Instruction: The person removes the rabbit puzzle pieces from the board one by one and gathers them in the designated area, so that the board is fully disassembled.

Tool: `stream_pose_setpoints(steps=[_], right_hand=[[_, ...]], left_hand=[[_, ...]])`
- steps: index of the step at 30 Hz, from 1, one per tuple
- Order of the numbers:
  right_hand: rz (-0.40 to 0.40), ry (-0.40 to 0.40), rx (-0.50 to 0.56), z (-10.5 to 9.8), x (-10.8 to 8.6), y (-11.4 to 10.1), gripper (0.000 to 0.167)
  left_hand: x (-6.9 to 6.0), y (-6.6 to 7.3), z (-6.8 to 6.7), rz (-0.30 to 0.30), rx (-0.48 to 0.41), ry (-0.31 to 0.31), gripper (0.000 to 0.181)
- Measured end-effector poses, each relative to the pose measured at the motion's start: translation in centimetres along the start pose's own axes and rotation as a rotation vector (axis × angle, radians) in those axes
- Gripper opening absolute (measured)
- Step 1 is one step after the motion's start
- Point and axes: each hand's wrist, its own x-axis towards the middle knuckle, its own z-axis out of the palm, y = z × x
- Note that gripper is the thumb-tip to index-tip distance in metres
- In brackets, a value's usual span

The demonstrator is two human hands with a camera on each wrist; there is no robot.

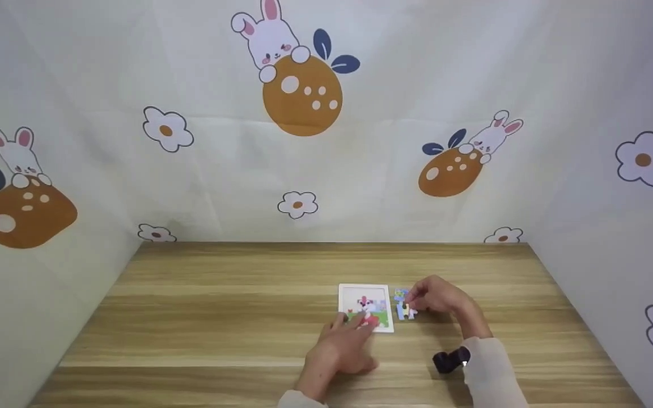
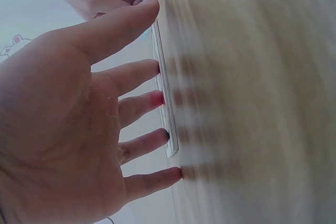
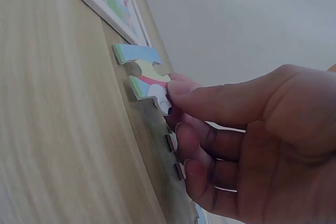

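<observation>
A white-framed jigsaw tray [image 1: 390, 307] lies on the table, with a cartoon animal picture filling its lower part. The fingers of my left hand [image 1: 342, 347] reach over its lower edge; in the left wrist view they are spread and nearly straight, fingertips on or beside the tray's edge [image 2: 169, 119]. Right of the tray, my right hand [image 1: 441, 296] pinches a pale blue, yellow and white puzzle piece [image 3: 148, 71] between thumb and fingers, close to the tabletop. Another blue puzzle piece [image 1: 401, 293] lies just above it. More piece edges [image 3: 172, 142] show partly hidden behind my curled fingers.
The wood-grain table [image 1: 219, 317] stretches around the tray. A pale cloth [image 1: 213, 158] printed with rabbits, oranges and flowers encloses the back and sides. A black device [image 1: 450, 361] sits at my right wrist by the sleeve.
</observation>
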Motion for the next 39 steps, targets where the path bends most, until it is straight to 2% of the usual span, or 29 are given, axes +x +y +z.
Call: stream_pose_setpoints(steps=[9, 13, 20, 24, 27, 30, 36, 39], right_hand=[[0.043, 0.028, -0.03, 0.4, -0.1, -0.5, 0.011], [0.014, 0.069, -0.039, 0.5, 0.0, -1.1, 0.009], [-0.038, 0.163, 0.001, 2.0, 1.0, -2.7, 0.007], [-0.052, 0.198, 0.041, 3.0, 1.5, -3.2, 0.007], [-0.032, 0.192, 0.1, 3.8, 1.7, -3.5, 0.008], [-0.027, 0.16, 0.117, 4.4, 2.0, -3.6, 0.009], [-0.106, 0.091, 0.09, 5.3, 2.6, -3.6, 0.013], [-0.108, 0.059, 0.094, 5.6, 2.7, -3.6, 0.015]], left_hand=[[0.3, 0.2, 0.0, -0.019, -0.027, -0.019, 0.075], [0.4, 0.3, -0.1, -0.022, -0.035, -0.023, 0.074], [0.4, 0.6, -0.5, 0.01, -0.007, 0.031, 0.067], [0.5, 1.4, -0.3, 0.031, 0.008, 0.016, 0.066], [0.6, 1.9, -0.1, 0.025, 0.038, -0.013, 0.066], [0.7, 2.2, 0.1, 0.015, 0.059, -0.034, 0.069], [0.7, 2.4, 0.1, 0.005, 0.106, -0.055, 0.075], [0.8, 2.4, -0.1, -0.004, 0.11, -0.081, 0.076]])
